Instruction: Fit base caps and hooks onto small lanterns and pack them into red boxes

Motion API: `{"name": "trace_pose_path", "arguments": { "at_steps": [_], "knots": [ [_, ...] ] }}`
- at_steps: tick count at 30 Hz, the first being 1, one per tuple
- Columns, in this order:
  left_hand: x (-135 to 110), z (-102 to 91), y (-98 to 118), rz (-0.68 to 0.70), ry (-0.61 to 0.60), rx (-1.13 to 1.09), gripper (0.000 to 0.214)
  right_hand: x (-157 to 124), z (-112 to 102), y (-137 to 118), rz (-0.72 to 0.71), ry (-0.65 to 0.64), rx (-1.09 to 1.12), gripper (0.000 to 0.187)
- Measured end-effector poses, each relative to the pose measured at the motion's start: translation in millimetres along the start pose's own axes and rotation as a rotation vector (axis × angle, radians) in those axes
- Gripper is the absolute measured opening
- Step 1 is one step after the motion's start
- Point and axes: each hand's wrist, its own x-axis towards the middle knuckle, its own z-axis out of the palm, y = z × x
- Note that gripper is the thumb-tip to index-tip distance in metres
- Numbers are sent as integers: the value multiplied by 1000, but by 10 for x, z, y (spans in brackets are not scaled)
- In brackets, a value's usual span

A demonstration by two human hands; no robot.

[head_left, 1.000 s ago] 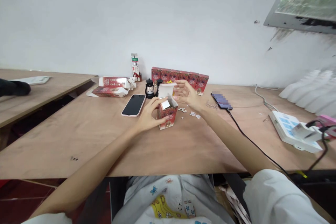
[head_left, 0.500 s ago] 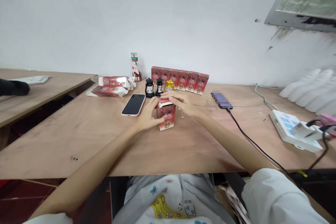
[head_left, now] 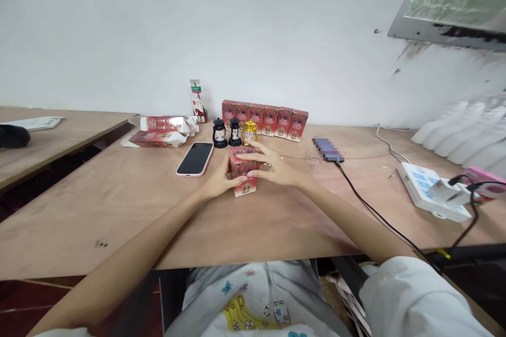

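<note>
A small red carton [head_left: 245, 188] with a printed front stands upright on the table, its top closed. My left hand [head_left: 220, 179] grips its left side, with the thumb across the front. My right hand [head_left: 276, 166] lies against the top and right of the carton; its fingers reach over the upper part and its thumb rests on the front. Just behind it are two black mini lanterns [head_left: 220, 134] and a gold mini lantern [head_left: 250, 129], the gold one partly hidden by my right fingers.
Several matching red cartons [head_left: 271, 120] stand in a row by the wall. Unfolded cartons [head_left: 158, 138] lie at the left, near a phone [head_left: 195, 159]. On the right are another phone [head_left: 328, 149] on a black cable and a white power strip [head_left: 419, 184].
The carton's raised top flap is now down flat. My right hand has shifted from the top edge to lower over the front and right side. The view has swung slightly right.
</note>
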Motion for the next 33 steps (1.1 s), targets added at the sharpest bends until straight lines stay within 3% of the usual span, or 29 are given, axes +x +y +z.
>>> {"name": "trace_pose_path", "arguments": {
  "at_steps": [4,8,13,17,21,25,33],
  "knots": [
    [24,-57,-97,-1,-23,252,86,-59,-93,13,103,53,1,61],
    [37,-96,-227,-128,-117,789,88,-105,-520,256,289,223,85,93],
    [43,-68,-292,-192,-308,1043,75,-283,-1300,839,429,597,-312,78],
    [45,-59,-294,-192,-309,1083,77,-431,-1684,1290,603,709,-480,71],
    [37,-56,-296,-185,-309,1097,78,-441,-1728,1665,760,740,-405,69],
    [33,-46,-299,-185,-301,1101,78,-360,-1626,1951,779,741,-256,67],
    [41,-43,-337,-152,-275,1048,75,-327,-1606,2130,725,697,-181,56]
  ]
}}
